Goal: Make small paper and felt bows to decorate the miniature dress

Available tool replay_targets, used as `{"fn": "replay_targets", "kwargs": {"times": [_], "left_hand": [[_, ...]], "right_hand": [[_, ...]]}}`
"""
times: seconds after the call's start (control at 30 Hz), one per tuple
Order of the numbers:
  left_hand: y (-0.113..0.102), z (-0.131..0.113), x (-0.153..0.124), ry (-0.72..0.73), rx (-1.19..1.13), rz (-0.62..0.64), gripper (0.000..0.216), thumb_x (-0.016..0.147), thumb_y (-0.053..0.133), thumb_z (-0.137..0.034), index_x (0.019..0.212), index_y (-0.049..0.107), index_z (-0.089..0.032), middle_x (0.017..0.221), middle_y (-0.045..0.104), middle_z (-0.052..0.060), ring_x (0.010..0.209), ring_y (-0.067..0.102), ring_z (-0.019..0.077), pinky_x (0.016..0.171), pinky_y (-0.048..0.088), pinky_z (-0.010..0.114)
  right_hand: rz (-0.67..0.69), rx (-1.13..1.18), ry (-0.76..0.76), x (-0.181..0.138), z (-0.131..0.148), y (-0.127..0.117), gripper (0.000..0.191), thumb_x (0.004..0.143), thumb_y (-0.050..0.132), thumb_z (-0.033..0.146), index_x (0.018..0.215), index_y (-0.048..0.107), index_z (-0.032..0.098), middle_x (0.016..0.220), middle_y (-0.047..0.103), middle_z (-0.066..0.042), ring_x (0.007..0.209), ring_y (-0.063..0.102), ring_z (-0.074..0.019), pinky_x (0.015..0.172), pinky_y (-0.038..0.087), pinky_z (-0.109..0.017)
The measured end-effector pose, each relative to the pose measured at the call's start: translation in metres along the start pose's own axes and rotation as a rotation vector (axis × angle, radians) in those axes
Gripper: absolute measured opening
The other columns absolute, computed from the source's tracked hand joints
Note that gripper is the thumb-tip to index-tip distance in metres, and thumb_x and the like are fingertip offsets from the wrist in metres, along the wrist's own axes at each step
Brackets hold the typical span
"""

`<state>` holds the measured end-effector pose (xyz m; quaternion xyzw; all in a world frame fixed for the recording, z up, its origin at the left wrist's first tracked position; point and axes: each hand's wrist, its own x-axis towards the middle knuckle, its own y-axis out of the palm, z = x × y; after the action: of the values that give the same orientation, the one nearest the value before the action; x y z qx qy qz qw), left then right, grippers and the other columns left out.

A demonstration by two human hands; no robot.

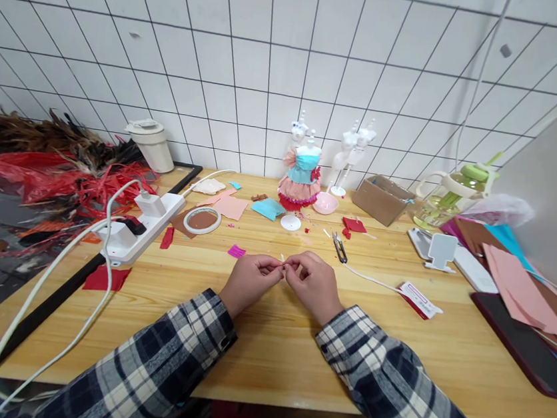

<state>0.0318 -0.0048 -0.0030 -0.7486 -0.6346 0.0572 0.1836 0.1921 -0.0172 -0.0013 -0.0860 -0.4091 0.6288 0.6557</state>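
Both my hands meet at the middle of the wooden table [263,341]. My left hand [250,281] and my right hand [314,283] are closed in pinches, fingertips together, on a tiny pale piece [283,260] too small to name. A small pink scrap [236,251] lies just left of my left hand. Black thread snips [339,247] lie beyond my right hand. Farther back stands a small dress form wearing a teal and pink dress [300,179], with bare white dress forms [353,152] beside it.
A white power strip [143,224] with cables sits at the left, beside red and brown feathers [46,169]. Paper scraps, a tape ring [201,220], a pink bowl [325,203], a cardboard box [383,199], a jug [454,192] and coloured sheets [522,277] lie around.
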Motion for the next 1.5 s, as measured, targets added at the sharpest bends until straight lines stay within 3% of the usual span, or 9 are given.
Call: {"fn": "replay_targets", "kwargs": {"times": [0.33,0.53,0.67,0.8,0.97,1.07,1.2,1.33,1.5], "left_hand": [[-0.006,-0.012,-0.006,0.126,-0.118,0.219,0.012,0.074,0.062,-0.02,0.075,0.073,-0.015,0.084,0.075,0.009,0.08,0.07,0.0192,0.075,0.055,0.029],[-0.005,-0.007,-0.009,0.075,-0.309,0.222,0.01,0.075,0.065,-0.024,0.074,0.068,-0.014,0.093,0.075,0.014,0.091,0.071,0.0249,0.081,0.056,0.038],[-0.005,-0.009,-0.01,0.117,-0.307,0.238,0.008,0.074,0.067,-0.022,0.073,0.068,-0.014,0.096,0.074,0.015,0.096,0.07,0.026,0.085,0.056,0.039],[-0.005,-0.013,-0.011,0.137,-0.289,0.254,0.008,0.074,0.067,-0.022,0.072,0.068,-0.013,0.097,0.074,0.016,0.099,0.069,0.0271,0.087,0.055,0.041],[-0.006,-0.011,-0.01,0.134,-0.297,0.252,0.009,0.074,0.067,-0.022,0.072,0.068,-0.013,0.097,0.074,0.016,0.099,0.069,0.0269,0.087,0.055,0.041],[-0.005,-0.01,-0.011,0.126,-0.315,0.262,0.009,0.074,0.067,-0.022,0.072,0.068,-0.013,0.098,0.073,0.016,0.1,0.068,0.0271,0.088,0.054,0.042],[-0.005,-0.008,-0.011,0.094,-0.351,0.261,0.011,0.074,0.069,-0.024,0.073,0.068,-0.014,0.1,0.073,0.016,0.102,0.068,0.0271,0.09,0.053,0.042],[-0.006,-0.003,-0.007,0.084,-0.427,0.275,0.017,0.076,0.07,-0.03,0.072,0.067,-0.014,0.096,0.073,0.013,0.098,0.068,0.0245,0.089,0.052,0.039],[-0.009,-0.004,-0.005,0.096,-0.479,0.294,0.023,0.076,0.072,-0.036,0.072,0.067,-0.015,0.084,0.073,0.008,0.084,0.067,0.019,0.083,0.051,0.032]], "right_hand": [[0.011,0.302,0.294,0.013,-0.023,0.002,0.009,0.078,0.054,0.028,0.079,0.057,0.02,0.069,0.061,0.002,0.047,0.044,-0.0088,0.045,0.034,-0.022],[0.081,0.522,0.443,0.015,-0.034,0.003,0.013,0.078,0.054,0.033,0.08,0.05,0.021,0.06,0.062,0.003,0.037,0.04,-0.0081,0.038,0.03,-0.02],[-0.112,0.692,0.506,0.021,-0.047,-0.003,0.041,0.075,0.058,0.035,0.114,0.047,0.025,0.104,0.069,-0.008,0.061,0.062,-0.0133,0.048,0.045,-0.022],[-0.223,0.501,0.349,0.026,-0.069,-0.015,0.08,0.071,0.062,0.027,0.143,0.029,0.032,0.146,0.042,-0.012,0.116,0.057,-0.0206,0.081,0.051,-0.033],[-0.216,0.101,0.379,0.028,-0.077,-0.025,0.036,0.08,0.059,0.043,0.105,0.069,0.019,0.103,0.071,-0.01,0.078,0.064,-0.0205,0.076,0.051,-0.037],[-0.259,0.067,0.406,0.027,-0.071,-0.028,0.036,0.079,0.063,0.048,0.097,0.07,0.018,0.088,0.073,-0.008,0.064,0.061,-0.0182,0.069,0.05,-0.035],[-0.151,0.264,0.109,0.024,-0.054,-0.033,0.039,0.086,0.059,0.039,0.122,0.06,0.025,0.118,0.067,-0.009,0.086,0.065,-0.0185,0.079,0.051,-0.037],[0.061,0.2,-0.319,0.018,-0.03,-0.034,0.017,0.085,0.064,0.034,0.097,0.075,0.029,0.123,0.066,-0.005,0.115,0.054,-0.0236,0.101,0.041,-0.045],[0.098,0.191,-0.413,0.017,-0.021,-0.029,0.016,0.081,0.071,0.034,0.095,0.077,0.03,0.129,0.062,-0.004,0.123,0.047,-0.0257,0.105,0.038,-0.049]]}}
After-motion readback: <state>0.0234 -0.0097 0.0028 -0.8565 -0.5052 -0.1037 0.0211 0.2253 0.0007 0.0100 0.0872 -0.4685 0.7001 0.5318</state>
